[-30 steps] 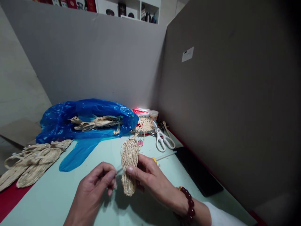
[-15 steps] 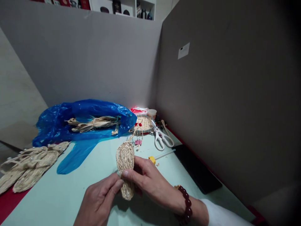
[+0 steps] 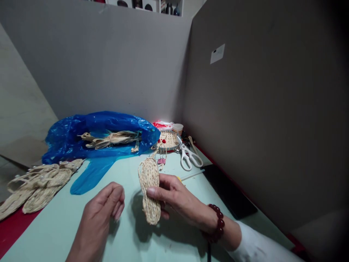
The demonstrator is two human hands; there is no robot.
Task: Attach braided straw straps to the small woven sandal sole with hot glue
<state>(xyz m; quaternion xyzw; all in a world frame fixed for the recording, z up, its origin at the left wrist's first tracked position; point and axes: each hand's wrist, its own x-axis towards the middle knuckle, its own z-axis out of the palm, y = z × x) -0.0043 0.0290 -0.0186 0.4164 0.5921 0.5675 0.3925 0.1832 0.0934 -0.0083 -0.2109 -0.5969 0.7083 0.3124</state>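
My right hand [image 3: 174, 198] grips a small woven straw sole [image 3: 149, 189] and holds it upright just above the pale green table [image 3: 54, 225], thumb across its front. My left hand [image 3: 102, 211] hovers to the left of the sole, apart from it, with fingers curled loosely and nothing seen in them. A dark red bead bracelet [image 3: 215, 223] circles my right wrist.
A blue plastic bag [image 3: 95, 140] with straw bundles [image 3: 111, 140] lies at the back. Finished straw sandals [image 3: 35, 185] rest at the left edge. White scissors [image 3: 188, 154], a round woven mat [image 3: 169, 140], a small cup [image 3: 177, 128] and a black phone [image 3: 229, 196] sit by the grey partition on the right.
My left hand, which touched the sole's side half a second ago, has drawn back to the left and let go. The right hand keeps the sole, shifted slightly.
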